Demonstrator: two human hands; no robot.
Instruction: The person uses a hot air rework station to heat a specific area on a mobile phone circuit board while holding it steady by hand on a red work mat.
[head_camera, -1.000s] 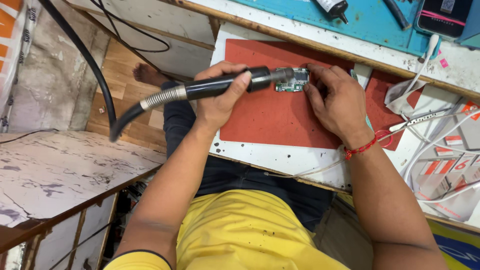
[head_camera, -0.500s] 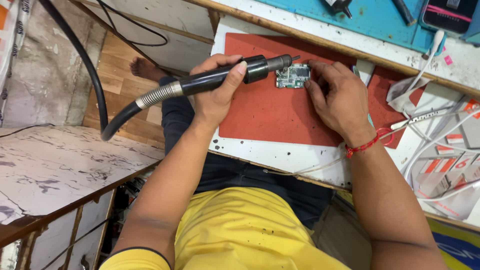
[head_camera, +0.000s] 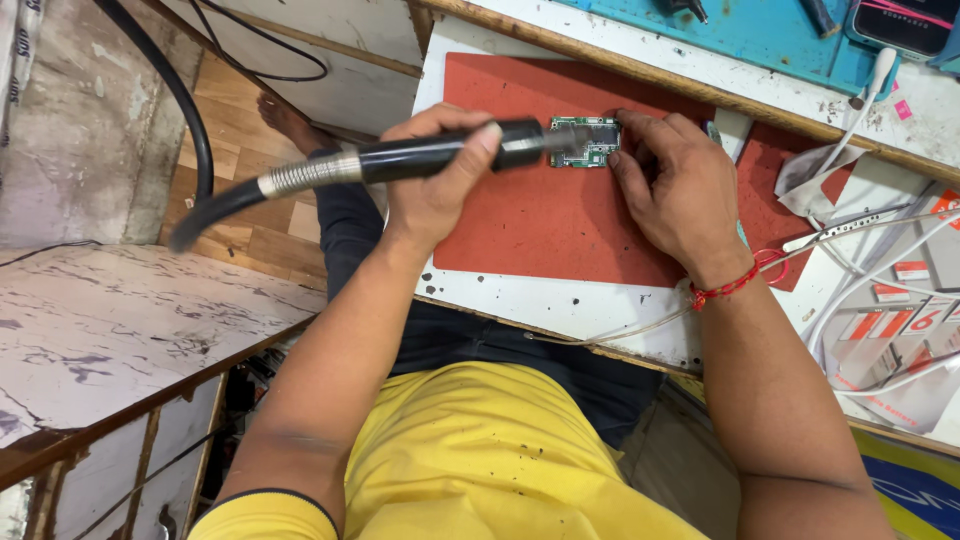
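Note:
My left hand (head_camera: 435, 180) grips a black hot-air tool handle (head_camera: 420, 157) with a metal spring collar and a thick black hose trailing left. Its metal nozzle points at a small green circuit board (head_camera: 590, 140) that lies on a red work mat (head_camera: 560, 220). My right hand (head_camera: 670, 190) rests on the mat at the board's right side, with fingertips touching the board's edge and pinning it down. A red thread band circles my right wrist.
The mat lies on a white bench (head_camera: 600, 310) with white cables (head_camera: 860, 260) and printed papers (head_camera: 900, 330) at the right. A blue mat (head_camera: 760, 35) with tools runs along the far edge. A marbled side table (head_camera: 110, 320) stands at the left.
The view has shifted slightly. The tool handle has tilted a little and its nozzle stays over the board. My right hand keeps its hold at the board's edge.

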